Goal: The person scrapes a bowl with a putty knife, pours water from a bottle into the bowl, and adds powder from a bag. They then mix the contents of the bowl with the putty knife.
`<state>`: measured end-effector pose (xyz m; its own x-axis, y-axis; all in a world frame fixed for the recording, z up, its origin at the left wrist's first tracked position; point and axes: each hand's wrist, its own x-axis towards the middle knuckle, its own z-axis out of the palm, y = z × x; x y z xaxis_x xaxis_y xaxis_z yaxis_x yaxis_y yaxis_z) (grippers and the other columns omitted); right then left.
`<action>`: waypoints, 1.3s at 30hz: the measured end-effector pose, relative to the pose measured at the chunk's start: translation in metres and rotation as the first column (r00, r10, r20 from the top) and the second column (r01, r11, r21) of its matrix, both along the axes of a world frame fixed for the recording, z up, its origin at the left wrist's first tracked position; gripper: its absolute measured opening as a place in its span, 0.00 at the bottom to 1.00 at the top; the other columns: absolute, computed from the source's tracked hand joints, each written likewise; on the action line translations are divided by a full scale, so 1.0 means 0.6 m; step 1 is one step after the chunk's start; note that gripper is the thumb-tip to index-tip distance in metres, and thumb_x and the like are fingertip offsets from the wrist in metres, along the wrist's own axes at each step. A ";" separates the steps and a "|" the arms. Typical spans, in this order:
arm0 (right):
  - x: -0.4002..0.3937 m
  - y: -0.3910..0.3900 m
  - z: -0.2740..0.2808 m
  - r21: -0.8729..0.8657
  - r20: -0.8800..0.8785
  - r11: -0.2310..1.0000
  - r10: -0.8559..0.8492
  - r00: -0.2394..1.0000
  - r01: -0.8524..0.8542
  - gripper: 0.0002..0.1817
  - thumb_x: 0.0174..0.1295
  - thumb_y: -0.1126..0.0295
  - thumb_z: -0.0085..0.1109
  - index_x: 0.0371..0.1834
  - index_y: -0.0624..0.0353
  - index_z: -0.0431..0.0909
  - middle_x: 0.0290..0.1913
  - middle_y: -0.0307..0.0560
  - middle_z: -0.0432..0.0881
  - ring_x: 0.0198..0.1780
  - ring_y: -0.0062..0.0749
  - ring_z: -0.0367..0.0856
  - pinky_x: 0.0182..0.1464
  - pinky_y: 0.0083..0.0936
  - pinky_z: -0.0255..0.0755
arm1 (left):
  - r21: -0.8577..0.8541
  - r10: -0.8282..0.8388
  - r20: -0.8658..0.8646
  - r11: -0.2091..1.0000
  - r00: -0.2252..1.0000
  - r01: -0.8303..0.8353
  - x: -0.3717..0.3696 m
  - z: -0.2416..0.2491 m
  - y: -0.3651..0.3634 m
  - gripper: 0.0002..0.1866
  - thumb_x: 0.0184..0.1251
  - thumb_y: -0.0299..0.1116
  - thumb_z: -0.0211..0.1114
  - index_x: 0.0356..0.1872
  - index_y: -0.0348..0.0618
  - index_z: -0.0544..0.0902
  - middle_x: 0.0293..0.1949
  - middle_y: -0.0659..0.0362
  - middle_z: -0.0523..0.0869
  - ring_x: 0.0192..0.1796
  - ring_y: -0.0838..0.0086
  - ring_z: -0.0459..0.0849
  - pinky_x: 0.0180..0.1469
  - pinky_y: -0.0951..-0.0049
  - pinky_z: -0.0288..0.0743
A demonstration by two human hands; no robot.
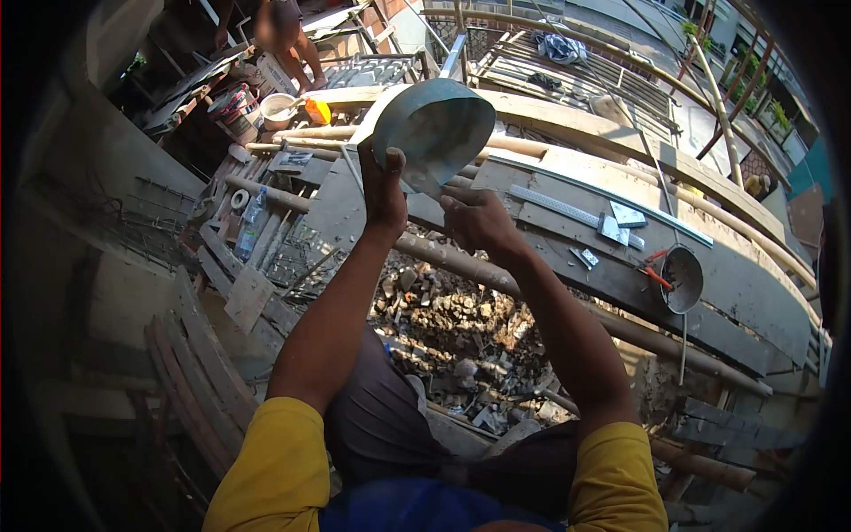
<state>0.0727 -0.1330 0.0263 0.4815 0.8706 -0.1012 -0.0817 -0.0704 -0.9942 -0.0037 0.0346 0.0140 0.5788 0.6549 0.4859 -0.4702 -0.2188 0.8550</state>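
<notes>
My left hand [386,193] grips a blue-grey bowl [434,124] from its near left side and holds it up, tilted so that its hollow inside faces me. A pale smear shows on the inner wall. My right hand [479,220] is closed round a scraper [420,180], whose flat blade reaches to the lower edge of the bowl. Most of the scraper's handle is hidden in my fingers. Both hands are raised in front of the plank platform [567,182].
To the right, a metal bowl [691,266] with red-handled pliers [657,277] sits near a perforated metal strip [554,206]. Rubble [461,328] lies below, between bamboo poles [470,266]. At left are a plastic bottle [251,222] and a bucket [279,111]; another person [297,49] is behind.
</notes>
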 end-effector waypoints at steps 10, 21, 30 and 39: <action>-0.019 0.007 0.002 -0.005 0.463 0.975 -0.195 0.865 0.222 0.16 0.69 0.65 0.53 0.47 0.67 0.82 0.20 0.53 0.75 0.18 0.32 0.75 0.24 0.35 0.68 | 0.234 0.097 -0.039 0.969 0.994 -0.086 0.010 -0.006 -0.014 0.41 0.64 0.69 0.56 0.59 0.40 0.64 0.54 0.52 0.69 0.57 0.67 0.69 0.62 0.63 0.64; 0.003 -0.003 0.018 0.001 0.685 0.911 -0.301 0.664 0.412 0.13 0.66 0.68 0.51 0.39 0.68 0.81 0.30 0.68 0.81 0.35 0.64 0.81 0.40 0.51 0.72 | -0.083 -0.004 0.030 0.997 1.000 0.006 0.000 -0.010 -0.004 0.40 0.61 0.67 0.60 0.64 0.53 0.59 0.62 0.58 0.66 0.67 0.67 0.68 0.65 0.60 0.70; -0.036 0.007 0.024 0.107 0.564 0.975 -0.221 0.796 0.195 0.13 0.65 0.69 0.52 0.41 0.69 0.81 0.32 0.71 0.80 0.37 0.65 0.81 0.43 0.50 0.72 | -0.108 -0.021 0.019 0.994 1.000 0.023 0.012 -0.021 -0.005 0.36 0.63 0.66 0.59 0.61 0.52 0.61 0.61 0.58 0.66 0.64 0.68 0.69 0.64 0.60 0.71; -0.005 0.000 0.011 0.012 0.681 0.933 -0.271 0.680 0.359 0.13 0.66 0.69 0.51 0.39 0.69 0.81 0.32 0.69 0.81 0.35 0.63 0.81 0.38 0.52 0.73 | -0.023 0.087 0.025 0.996 0.996 -0.086 0.013 -0.014 -0.019 0.37 0.69 0.65 0.53 0.61 0.42 0.63 0.56 0.53 0.69 0.59 0.67 0.69 0.64 0.63 0.62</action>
<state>0.0697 -0.1332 0.0329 0.7048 0.6582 0.2647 0.5547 -0.2786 -0.7841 0.0043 0.0229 0.0058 0.5069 0.7125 0.4851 -0.4727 -0.2409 0.8477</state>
